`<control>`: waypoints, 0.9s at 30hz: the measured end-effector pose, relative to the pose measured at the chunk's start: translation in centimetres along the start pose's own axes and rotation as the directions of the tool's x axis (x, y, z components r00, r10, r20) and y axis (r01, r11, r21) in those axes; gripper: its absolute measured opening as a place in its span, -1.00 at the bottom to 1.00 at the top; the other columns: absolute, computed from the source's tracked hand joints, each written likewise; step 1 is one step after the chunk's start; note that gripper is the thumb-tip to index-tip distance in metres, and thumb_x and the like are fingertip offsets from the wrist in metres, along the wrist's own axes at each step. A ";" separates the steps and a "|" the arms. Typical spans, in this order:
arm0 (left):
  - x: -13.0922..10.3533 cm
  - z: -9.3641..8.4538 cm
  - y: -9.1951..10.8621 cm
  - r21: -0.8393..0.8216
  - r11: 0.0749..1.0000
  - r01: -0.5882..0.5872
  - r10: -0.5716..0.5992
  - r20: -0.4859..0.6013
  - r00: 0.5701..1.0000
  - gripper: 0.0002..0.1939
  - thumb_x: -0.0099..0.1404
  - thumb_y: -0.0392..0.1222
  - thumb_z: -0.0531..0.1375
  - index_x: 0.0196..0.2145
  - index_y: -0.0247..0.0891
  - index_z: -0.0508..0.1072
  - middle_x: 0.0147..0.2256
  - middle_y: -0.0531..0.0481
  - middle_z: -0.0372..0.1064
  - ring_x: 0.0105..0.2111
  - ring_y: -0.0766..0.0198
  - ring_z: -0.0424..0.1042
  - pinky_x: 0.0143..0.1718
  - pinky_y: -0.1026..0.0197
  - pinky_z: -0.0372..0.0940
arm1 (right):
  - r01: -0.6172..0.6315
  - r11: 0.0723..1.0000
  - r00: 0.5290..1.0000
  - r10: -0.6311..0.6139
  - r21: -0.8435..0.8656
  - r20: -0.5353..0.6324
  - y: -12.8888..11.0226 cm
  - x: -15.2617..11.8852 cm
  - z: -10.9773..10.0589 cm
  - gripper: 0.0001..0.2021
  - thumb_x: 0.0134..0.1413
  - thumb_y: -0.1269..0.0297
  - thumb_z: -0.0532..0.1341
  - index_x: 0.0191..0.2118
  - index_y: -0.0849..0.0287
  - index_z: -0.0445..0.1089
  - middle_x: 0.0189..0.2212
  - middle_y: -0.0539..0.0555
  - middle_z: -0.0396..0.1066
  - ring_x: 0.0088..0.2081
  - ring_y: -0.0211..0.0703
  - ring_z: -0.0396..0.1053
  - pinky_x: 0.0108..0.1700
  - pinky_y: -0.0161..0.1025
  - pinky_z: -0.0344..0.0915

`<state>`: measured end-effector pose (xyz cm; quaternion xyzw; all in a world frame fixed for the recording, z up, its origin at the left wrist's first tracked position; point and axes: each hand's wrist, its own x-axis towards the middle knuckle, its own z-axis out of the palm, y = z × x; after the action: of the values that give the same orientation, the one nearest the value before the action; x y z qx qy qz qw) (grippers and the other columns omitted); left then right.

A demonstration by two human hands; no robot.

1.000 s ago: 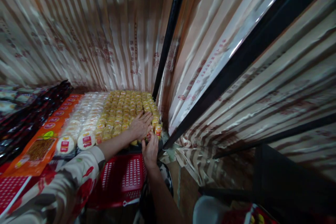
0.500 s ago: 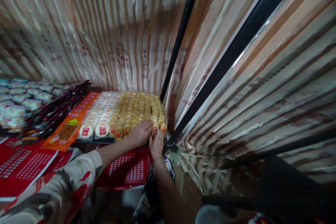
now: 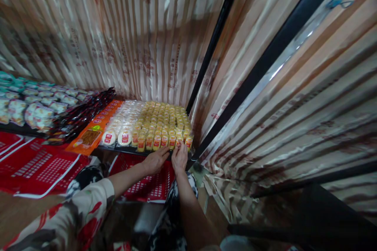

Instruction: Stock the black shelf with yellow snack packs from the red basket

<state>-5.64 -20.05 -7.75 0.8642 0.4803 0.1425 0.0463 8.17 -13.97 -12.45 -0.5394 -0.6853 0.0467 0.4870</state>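
Rows of small yellow packets (image 3: 157, 125) stand packed together at the right end of a dark shelf. My left hand (image 3: 157, 160) is at the shelf's front edge, just below the front row, palm down with its fingers stretched out and nothing visible in it. Close beside it on the right, my right hand (image 3: 180, 156) has its fingers bent against the front packets near the right end. Whether a packet is between those fingertips is hard to make out.
Round white packets (image 3: 124, 137), an orange packet (image 3: 91, 133), dark glossy packets (image 3: 78, 113) and white-and-teal packets (image 3: 39, 111) lie leftward. Red printed sheets (image 3: 44, 168) hang below. A black post (image 3: 259, 66) slants at the right, before striped curtains (image 3: 141, 39).
My left hand has come down off the packets to the shelf's front edge, uncovering the front row. My right hand stays at the right end. The view has shifted, showing more of the left side.
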 end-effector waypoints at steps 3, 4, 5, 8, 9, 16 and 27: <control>-1.0 0.0 -0.2 -0.024 1.000 -0.004 0.004 -0.034 0.999 -0.54 0.09 -0.47 0.05 0.00 -0.39 0.31 0.17 -0.31 0.09 0.22 0.11 0.01 0.16 0.01 0.10 | 0.027 1.000 0.999 -0.027 0.000 0.024 0.1 0.0 -0.3 -0.66 0.20 0.33 -0.10 0.00 0.31 0.24 -0.24 0.22 0.33 -0.17 -0.07 0.29 -0.08 -0.08 0.26; -1.3 0.0 -0.2 -0.030 1.000 -0.006 0.005 -0.045 0.999 -0.55 0.11 -0.47 0.04 -0.01 -0.39 0.32 0.17 -0.31 0.09 0.22 0.11 0.02 0.16 0.02 0.11 | 0.036 0.999 0.999 -0.036 0.005 0.029 0.2 0.0 -0.5 -0.66 0.21 0.32 -0.10 -0.01 0.31 0.24 -0.23 0.23 0.34 -0.16 -0.08 0.29 -0.07 -0.09 0.26; -1.5 0.0 -0.3 -0.031 0.999 -0.011 0.009 -0.052 0.999 -0.57 0.12 -0.46 0.04 -0.02 -0.40 0.32 0.17 -0.31 0.09 0.21 0.11 0.02 0.16 0.02 0.11 | 0.047 0.999 0.998 -0.047 0.014 0.034 0.3 0.0 -0.7 -0.67 0.21 0.32 -0.10 -0.01 0.30 0.25 -0.22 0.23 0.34 -0.15 -0.09 0.30 -0.07 -0.10 0.27; -1.5 0.1 -0.7 -0.017 0.999 -0.036 0.035 -0.063 0.997 -0.60 0.15 -0.44 0.02 -0.04 -0.42 0.34 0.17 -0.30 0.09 0.21 0.10 0.01 0.16 0.03 0.11 | 0.087 0.995 0.994 -0.091 0.058 0.063 0.6 0.1 -1.4 -0.68 0.22 0.31 -0.10 -0.03 0.27 0.27 -0.20 0.22 0.35 -0.13 -0.10 0.31 -0.06 -0.11 0.28; -1.4 0.2 -0.8 -0.015 0.999 -0.046 0.045 -0.066 0.997 -0.61 0.16 -0.44 0.02 -0.04 -0.43 0.34 0.17 -0.30 0.10 0.22 0.10 0.01 0.16 0.03 0.11 | 0.102 0.992 0.991 -0.108 0.077 0.078 0.8 0.1 -1.6 -0.68 0.22 0.32 -0.10 -0.03 0.26 0.27 -0.19 0.22 0.34 -0.12 -0.11 0.31 -0.04 -0.10 0.28; 0.2 1.1 -1.0 -0.057 0.992 -0.115 0.107 -0.126 0.986 -0.63 0.22 -0.38 -0.01 -0.03 -0.45 0.35 0.17 -0.28 0.10 0.24 0.13 -0.05 0.17 0.02 0.09 | 0.184 0.961 0.949 -0.229 0.208 0.217 0.8 -0.9 -3.2 -0.72 0.22 0.35 -0.08 -0.04 0.21 0.25 -0.20 0.17 0.34 -0.16 -0.16 0.34 -0.08 -0.14 0.32; 1.8 1.8 -1.6 0.140 0.981 -0.131 0.162 -0.239 0.957 -0.61 0.30 -0.28 -0.03 0.05 -0.42 0.30 0.15 -0.22 0.14 0.24 0.09 -0.07 0.23 -0.04 -0.06 | 0.088 0.994 0.967 -0.101 0.063 0.235 -5.7 7.3 -2.4 -0.62 0.23 0.25 -0.11 0.03 0.33 0.24 0.00 0.26 0.29 0.08 -0.11 0.20 0.12 -0.10 0.14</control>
<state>-5.52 -17.53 -9.49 0.8739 0.4248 0.2232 -0.0782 6.36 -11.68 -3.31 -0.4838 -0.7622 0.1056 0.4169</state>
